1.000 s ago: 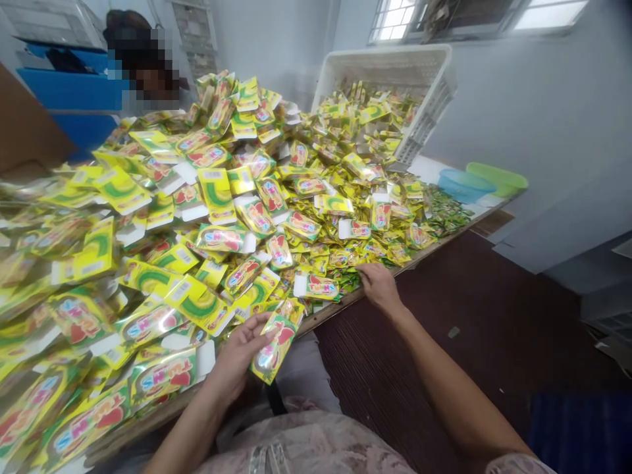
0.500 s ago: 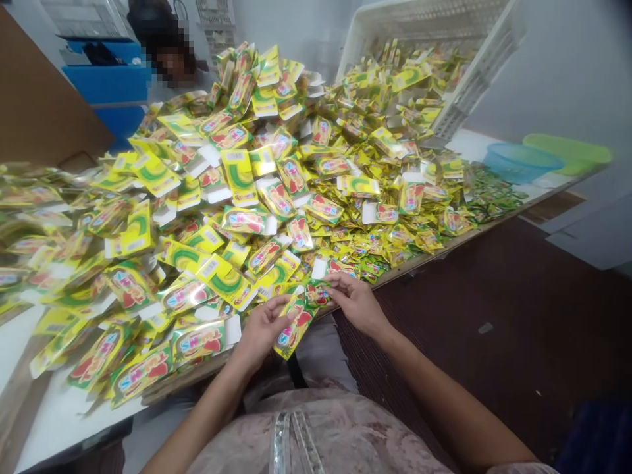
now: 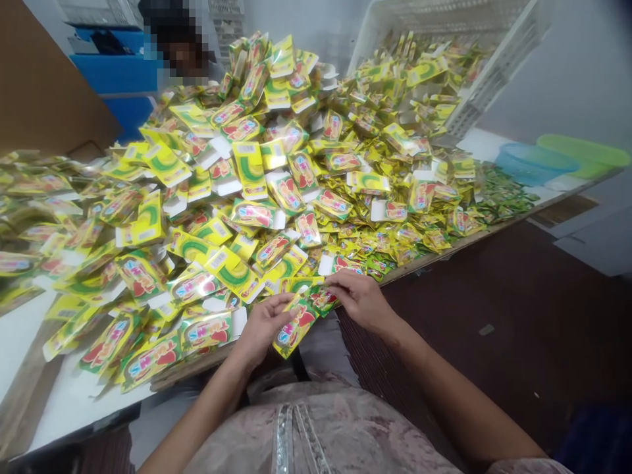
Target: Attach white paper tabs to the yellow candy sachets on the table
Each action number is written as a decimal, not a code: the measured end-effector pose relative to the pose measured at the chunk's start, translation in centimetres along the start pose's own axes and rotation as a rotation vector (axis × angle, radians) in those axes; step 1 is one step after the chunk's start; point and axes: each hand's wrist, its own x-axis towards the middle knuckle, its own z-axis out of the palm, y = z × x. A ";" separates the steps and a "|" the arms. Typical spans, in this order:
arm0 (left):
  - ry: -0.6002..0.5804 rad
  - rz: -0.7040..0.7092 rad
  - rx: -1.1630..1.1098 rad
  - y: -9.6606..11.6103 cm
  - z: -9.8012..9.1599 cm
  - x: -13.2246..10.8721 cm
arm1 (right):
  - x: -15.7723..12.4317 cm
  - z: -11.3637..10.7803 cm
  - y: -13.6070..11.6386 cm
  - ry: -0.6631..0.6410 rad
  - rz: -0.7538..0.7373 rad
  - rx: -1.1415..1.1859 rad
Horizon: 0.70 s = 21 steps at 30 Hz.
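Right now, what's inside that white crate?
Lots of yellow packs, piled up inside the white crate. What's underneath the top ones is covered, so I can't tell.

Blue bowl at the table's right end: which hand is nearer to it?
Right. The right hand holds a small green packet well short of the blue bowl, to its near left; the left hand, farther left, holds a yellow-and-green box.

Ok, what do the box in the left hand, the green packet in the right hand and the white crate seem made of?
Box: probably thin card, printed and slightly glossy; its face is flat with straight edges.
Green packet: perhaps plastic or foil film, judging by the shiny printed surface; can't tell which.
White crate: likely moulded plastic, fairly matt, given its perforated walls.
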 end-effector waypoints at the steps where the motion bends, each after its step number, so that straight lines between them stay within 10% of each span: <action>1: -0.003 -0.013 -0.001 0.1 0.0 -0.1 | 0.1 -0.2 -0.1 -0.039 -0.076 -0.050; 15: -0.100 0.033 0.120 -0.1 -0.8 -0.1 | 0.8 1.1 -0.6 -0.034 -0.008 0.057; 21: -0.122 0.056 0.118 -0.6 -1.0 0.3 | -0.1 1.7 -1.0 -0.094 0.346 0.408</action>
